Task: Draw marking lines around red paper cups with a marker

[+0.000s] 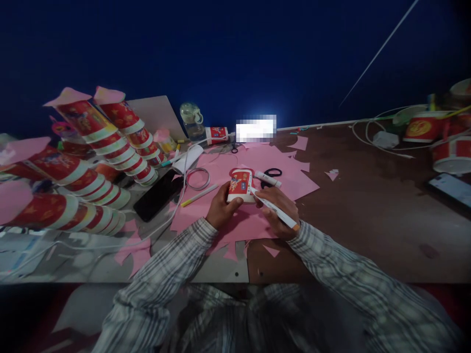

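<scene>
My left hand (221, 208) is closed round a red and white paper cup (241, 186) that stands upside down on a sheet of pink paper (287, 169). My right hand (281, 211) grips a white marker (275, 210) with an orange end; its tip touches the paper by the cup's right side. A glue stick (268, 179) and black scissors (272, 172) lie just beyond the cup.
Stacks of red paper cups (110, 142) lie at the left, some capped with pink paper. A black phone (156, 195), a tape ring (197, 178), a yellow pen (198, 195) and white cables are near. More cups (419, 127) and a phone (451, 188) are at the right.
</scene>
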Demonstrator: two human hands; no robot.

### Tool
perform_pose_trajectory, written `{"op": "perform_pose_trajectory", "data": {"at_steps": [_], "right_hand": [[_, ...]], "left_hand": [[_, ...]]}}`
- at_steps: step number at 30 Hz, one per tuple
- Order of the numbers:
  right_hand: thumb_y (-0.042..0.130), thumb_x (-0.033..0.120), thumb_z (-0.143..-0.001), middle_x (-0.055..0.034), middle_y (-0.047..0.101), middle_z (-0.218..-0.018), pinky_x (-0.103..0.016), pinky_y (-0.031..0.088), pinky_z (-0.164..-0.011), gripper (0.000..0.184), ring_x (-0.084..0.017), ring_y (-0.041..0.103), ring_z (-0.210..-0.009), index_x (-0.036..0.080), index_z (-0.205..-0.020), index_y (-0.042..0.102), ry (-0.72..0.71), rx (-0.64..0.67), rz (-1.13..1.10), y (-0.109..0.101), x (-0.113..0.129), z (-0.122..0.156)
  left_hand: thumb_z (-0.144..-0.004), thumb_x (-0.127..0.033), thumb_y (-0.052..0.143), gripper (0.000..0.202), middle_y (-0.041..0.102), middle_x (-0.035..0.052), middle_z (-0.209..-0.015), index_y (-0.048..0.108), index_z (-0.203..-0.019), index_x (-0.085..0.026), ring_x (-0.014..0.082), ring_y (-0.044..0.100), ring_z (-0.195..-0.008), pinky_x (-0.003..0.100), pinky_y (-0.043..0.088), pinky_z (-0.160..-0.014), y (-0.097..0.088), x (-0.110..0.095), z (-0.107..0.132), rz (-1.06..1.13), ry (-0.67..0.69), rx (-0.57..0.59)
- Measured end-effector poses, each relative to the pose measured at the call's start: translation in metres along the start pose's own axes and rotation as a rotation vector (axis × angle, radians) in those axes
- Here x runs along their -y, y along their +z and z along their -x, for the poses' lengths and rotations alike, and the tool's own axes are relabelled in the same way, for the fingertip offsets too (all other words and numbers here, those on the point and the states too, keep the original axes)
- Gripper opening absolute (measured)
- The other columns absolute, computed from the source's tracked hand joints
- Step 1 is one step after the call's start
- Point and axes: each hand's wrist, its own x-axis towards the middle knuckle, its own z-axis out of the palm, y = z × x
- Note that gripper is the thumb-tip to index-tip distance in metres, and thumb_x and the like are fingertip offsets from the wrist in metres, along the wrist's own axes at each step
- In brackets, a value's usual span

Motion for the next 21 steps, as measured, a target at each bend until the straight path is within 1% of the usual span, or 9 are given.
{"op": "perform_pose_trajectory", "data": {"at_steps": [5,10,14,18,21], "right_hand": [[0.051,0.032,-0.099,-0.0111,0.073,-0.096,-0.046,0.06,-0.075,0.032,-0.026,0.069,-0.086,0.021,-0.126,0.065,-0.005,-0.006,0.021,0.0002,0.0017,-0.0022],[0.052,0.031,-0.099,-0.0105,0.072,-0.093,-0.046,0.059,-0.074,0.032,-0.025,0.069,-0.083,0.021,-0.125,0.065,-0.01,-0.005,0.008,0.0002,0.0029,-0.0033],[0.052,0.031,-0.098,-0.0112,0.072,-0.095,-0.046,0.059,-0.075,0.033,-0.025,0.068,-0.084,0.02,-0.126,0.065,0.0,0.009,-0.005,-0.0002,0.0031,-0.0027],[0.052,0.03,-0.098,-0.0113,0.073,-0.097,-0.047,0.059,-0.08,0.034,-0.026,0.069,-0.089,0.02,-0.128,0.065,0.009,0.02,-0.003,-0.0003,0.0026,-0.0014],[0.053,0.03,-0.098,-0.0116,0.073,-0.097,-0.046,0.059,-0.078,0.033,-0.026,0.069,-0.087,0.021,-0.127,0.065,0.012,0.022,-0.001,0.0,0.0026,-0.0014]], "left_hand": [[-0.077,-0.076,0.062,0.085,0.067,0.0207,-0.125,0.055,-0.13,-0.01,0.0319,0.066,-0.11,0.046,0.053,-0.095,0.0005,0.0005,0.0001,-0.02,0.028,-0.006],[-0.078,-0.075,0.063,0.083,0.067,0.0193,-0.124,0.054,-0.131,-0.011,0.0325,0.066,-0.109,0.047,0.054,-0.094,0.0013,0.0029,0.0002,-0.004,0.024,-0.001],[-0.081,-0.076,0.058,0.081,0.067,0.0194,-0.123,0.055,-0.129,-0.012,0.0316,0.066,-0.109,0.046,0.054,-0.093,0.0018,0.0016,0.0009,-0.015,0.022,-0.005],[-0.084,-0.078,0.052,0.08,0.068,0.0191,-0.121,0.056,-0.13,-0.012,0.0307,0.066,-0.107,0.046,0.054,-0.093,0.0014,-0.002,0.0018,-0.059,0.035,-0.013],[-0.084,-0.078,0.05,0.081,0.068,0.0195,-0.12,0.055,-0.131,-0.012,0.0303,0.066,-0.105,0.046,0.054,-0.092,0.0011,-0.004,0.002,-0.071,0.038,-0.008]]}}
